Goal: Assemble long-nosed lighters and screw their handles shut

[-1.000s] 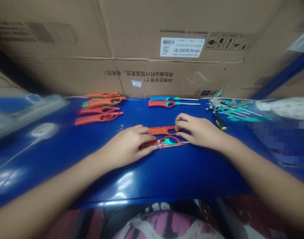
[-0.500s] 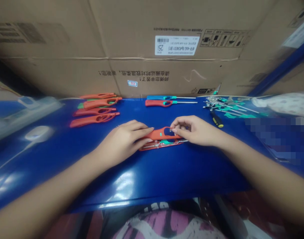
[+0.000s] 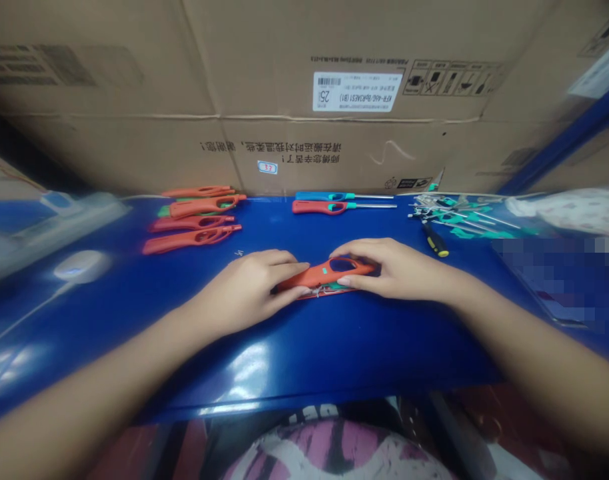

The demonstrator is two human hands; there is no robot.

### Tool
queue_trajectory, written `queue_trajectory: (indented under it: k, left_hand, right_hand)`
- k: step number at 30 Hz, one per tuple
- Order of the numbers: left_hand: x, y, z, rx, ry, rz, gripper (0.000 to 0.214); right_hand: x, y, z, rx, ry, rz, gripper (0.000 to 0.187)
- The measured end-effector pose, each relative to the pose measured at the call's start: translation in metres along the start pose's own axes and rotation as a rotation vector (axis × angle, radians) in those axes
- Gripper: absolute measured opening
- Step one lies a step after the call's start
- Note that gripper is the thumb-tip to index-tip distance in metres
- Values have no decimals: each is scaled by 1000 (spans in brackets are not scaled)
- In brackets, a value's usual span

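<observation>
An orange lighter casing half lies over its opened other half, in which a teal part and pale wires show along the near edge. My left hand is closed on the casing's left end, thumb on the near side and fingers on top. Around the right end, my right hand grips with thumb near and fingers at the far side. Its palm hides the lighter's tip. On the table behind are two long-necked lighters, one blue and one red.
Several orange and red lighter casings lie at the back left. Metal tubes with teal parts are heaped at the back right, beside a black and yellow screwdriver. A white round device with a cable sits left. Cardboard stands behind the blue table.
The orange upper half has come down closer over the lower half. My right hand has shifted from pinching near the trigger opening to wrapping around the right end.
</observation>
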State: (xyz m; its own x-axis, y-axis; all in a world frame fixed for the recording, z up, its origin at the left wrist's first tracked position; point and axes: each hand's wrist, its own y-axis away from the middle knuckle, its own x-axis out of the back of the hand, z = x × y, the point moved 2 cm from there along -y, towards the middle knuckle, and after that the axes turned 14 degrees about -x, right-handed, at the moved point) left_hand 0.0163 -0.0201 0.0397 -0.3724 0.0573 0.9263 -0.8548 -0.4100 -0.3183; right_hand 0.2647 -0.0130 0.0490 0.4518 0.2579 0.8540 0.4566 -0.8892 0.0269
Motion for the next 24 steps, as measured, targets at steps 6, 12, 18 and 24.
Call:
queue_trajectory:
  k: [6,12,18,24]
  left_hand:
    - [2,-1,2,14,8,-85,26]
    - [0,-1,2,14,16,-136,21]
    - [0,-1,4,40,14,-134,19]
    - [-2,-1,5,58,1,-131,20]
  right_hand:
    - [-3,1,-1,106,116,-29,33]
    - [-9,0,-1,147,146,-78,31]
    - [-12,-1,-1,161,158,-57,29]
    - [-12,-2,-1,158,208,-58,29]
